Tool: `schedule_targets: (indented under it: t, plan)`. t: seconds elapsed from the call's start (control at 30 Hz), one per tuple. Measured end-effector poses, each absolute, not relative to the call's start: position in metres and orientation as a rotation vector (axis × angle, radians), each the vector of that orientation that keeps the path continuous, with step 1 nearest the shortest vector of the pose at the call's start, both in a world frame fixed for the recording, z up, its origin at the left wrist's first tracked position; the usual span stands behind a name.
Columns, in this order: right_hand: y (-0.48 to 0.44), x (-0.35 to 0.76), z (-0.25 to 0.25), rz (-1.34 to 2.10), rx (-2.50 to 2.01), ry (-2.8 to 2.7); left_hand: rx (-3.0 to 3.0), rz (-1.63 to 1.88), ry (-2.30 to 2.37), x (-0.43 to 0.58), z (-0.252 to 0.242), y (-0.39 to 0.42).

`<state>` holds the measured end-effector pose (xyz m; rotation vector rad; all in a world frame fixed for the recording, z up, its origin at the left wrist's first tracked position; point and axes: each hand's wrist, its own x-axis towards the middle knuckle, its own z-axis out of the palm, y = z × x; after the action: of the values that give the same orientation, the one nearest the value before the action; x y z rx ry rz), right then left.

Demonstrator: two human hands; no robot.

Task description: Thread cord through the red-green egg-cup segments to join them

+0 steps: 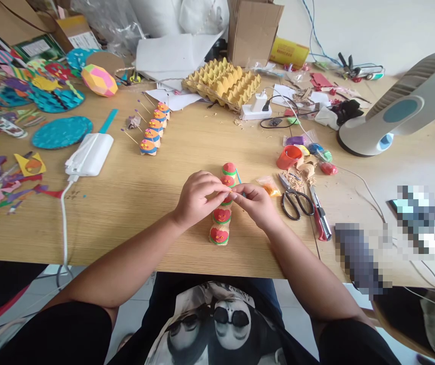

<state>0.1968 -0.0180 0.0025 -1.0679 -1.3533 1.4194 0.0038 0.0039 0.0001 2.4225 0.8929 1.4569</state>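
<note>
Five bumps form the red caterpillar (222, 217), which lies on the wooden table (187, 243) at twelve o'clock from the person, its line leaning slightly toward one o'clock. Its bumps look like egg-carton cups, joined in a row; their tops are red, with tan showing lower down. On the two nearest bumps, at the six o'clock end, the red has a scalloped edge, green runs along the bottom, and small yellow eyes sit above a curved mouth. The bump at the twelve o'clock end has a rounded red cap, and the middle one is partly hidden by fingers. Above it, the left hand (203, 196) comes in from eight o'clock and the right hand (255, 202) from four; each has thumb and fingertips pinched together, the two pinches meeting. Whether anything small sits between them, I cannot tell. Scissors (295, 198) lie at three o'clock from the caterpillar, an orange-and-blue caterpillar (152, 136) stands at ten, and the yellow egg tray (221, 83) at twelve.
</note>
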Motion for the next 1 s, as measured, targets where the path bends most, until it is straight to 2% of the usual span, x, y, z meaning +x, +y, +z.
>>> schedule_targets:
  t: [1.0]
  plan:
    - [-0.014, 0.2036, -0.0024, 1.237, -1.145, -1.358, 2.406, 1.401, 0.956, 0.0039, -0.0029, 0.0029]
